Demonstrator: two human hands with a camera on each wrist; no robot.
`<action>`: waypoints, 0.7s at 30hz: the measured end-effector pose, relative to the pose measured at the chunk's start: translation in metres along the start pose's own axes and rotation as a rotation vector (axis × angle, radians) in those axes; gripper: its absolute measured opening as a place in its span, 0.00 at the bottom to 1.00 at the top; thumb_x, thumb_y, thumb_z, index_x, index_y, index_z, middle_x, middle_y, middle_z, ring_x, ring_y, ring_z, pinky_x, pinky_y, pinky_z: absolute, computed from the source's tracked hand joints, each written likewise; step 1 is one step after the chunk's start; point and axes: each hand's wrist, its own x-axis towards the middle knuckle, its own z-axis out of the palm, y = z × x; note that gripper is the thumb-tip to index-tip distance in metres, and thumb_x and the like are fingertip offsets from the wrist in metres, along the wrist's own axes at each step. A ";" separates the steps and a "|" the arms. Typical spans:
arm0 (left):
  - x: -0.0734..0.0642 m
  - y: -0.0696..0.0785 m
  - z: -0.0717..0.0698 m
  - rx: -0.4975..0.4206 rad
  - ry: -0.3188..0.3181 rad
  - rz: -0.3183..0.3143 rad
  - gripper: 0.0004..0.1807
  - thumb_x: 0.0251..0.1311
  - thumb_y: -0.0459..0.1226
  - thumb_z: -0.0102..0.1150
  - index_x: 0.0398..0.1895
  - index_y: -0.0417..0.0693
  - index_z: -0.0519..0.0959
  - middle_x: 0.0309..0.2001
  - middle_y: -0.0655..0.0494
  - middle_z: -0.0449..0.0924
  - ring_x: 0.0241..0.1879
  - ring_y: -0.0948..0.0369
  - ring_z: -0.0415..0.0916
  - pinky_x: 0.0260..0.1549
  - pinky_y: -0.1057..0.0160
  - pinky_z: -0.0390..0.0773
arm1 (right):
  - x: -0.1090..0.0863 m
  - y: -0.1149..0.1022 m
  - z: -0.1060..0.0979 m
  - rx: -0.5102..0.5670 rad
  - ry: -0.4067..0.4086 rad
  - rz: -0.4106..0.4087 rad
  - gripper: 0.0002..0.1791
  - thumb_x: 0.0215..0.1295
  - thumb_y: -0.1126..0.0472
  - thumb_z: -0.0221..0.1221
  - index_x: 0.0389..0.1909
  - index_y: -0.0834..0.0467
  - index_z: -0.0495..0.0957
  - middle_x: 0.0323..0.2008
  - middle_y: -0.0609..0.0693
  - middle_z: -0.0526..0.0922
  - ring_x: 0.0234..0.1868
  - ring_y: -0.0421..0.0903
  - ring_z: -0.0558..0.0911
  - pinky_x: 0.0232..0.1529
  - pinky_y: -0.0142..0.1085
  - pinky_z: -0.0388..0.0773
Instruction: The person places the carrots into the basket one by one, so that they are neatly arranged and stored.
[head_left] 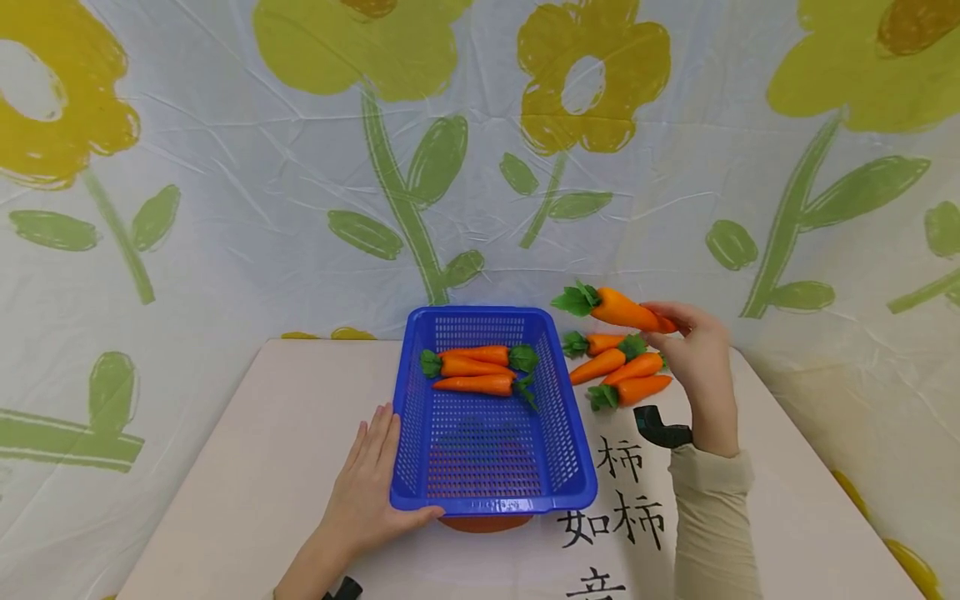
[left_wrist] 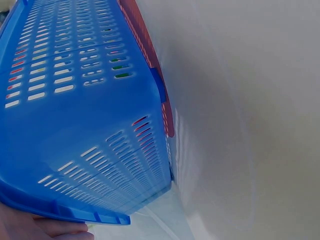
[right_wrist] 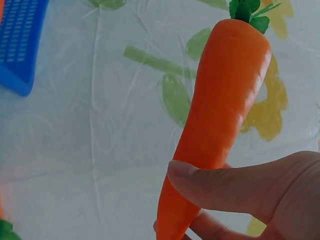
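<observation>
In the head view my right hand (head_left: 693, 342) pinches an orange carrot (head_left: 622, 308) near its thin end, lifted above a pile of carrots (head_left: 641, 367). The right wrist view shows the thumb pressed across this carrot (right_wrist: 220, 100), its green leaves pointing up. A blue plastic basket (head_left: 491, 505) stands left of the pile, with three carrots (head_left: 476, 367) inside near its far end. My left hand (head_left: 367, 483) lies with straight fingers along the basket's left rim, thumb at the front corner. In the left wrist view its fingers (left_wrist: 62, 228) touch the basket's rim.
Under the basket shows the edge of a reddish-brown shape (head_left: 486, 523). Black written characters (head_left: 630, 517) mark the pale table (head_left: 300, 433) on the right. A flower-printed cloth (head_left: 262, 208) hangs behind and at the sides.
</observation>
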 end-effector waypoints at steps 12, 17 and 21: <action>0.000 -0.001 0.001 -0.002 0.001 0.004 0.70 0.45 0.79 0.50 0.73 0.27 0.56 0.75 0.35 0.51 0.74 0.42 0.50 0.76 0.54 0.40 | 0.015 -0.036 0.045 -0.040 -0.117 -0.046 0.18 0.61 0.72 0.63 0.53 0.62 0.83 0.50 0.63 0.82 0.45 0.58 0.76 0.37 0.39 0.77; 0.000 -0.002 0.002 0.004 -0.003 -0.002 0.70 0.45 0.78 0.52 0.73 0.27 0.56 0.76 0.35 0.51 0.74 0.42 0.50 0.76 0.56 0.39 | 0.021 -0.046 0.070 -0.022 -0.183 -0.054 0.19 0.60 0.73 0.63 0.53 0.62 0.83 0.50 0.63 0.82 0.35 0.57 0.78 0.28 0.38 0.80; 0.000 -0.002 0.002 0.007 -0.007 -0.003 0.69 0.45 0.78 0.53 0.73 0.28 0.56 0.76 0.35 0.51 0.74 0.42 0.50 0.76 0.56 0.39 | 0.023 -0.050 0.091 -0.073 -0.204 -0.095 0.18 0.56 0.74 0.64 0.50 0.63 0.85 0.49 0.63 0.83 0.46 0.60 0.79 0.45 0.51 0.80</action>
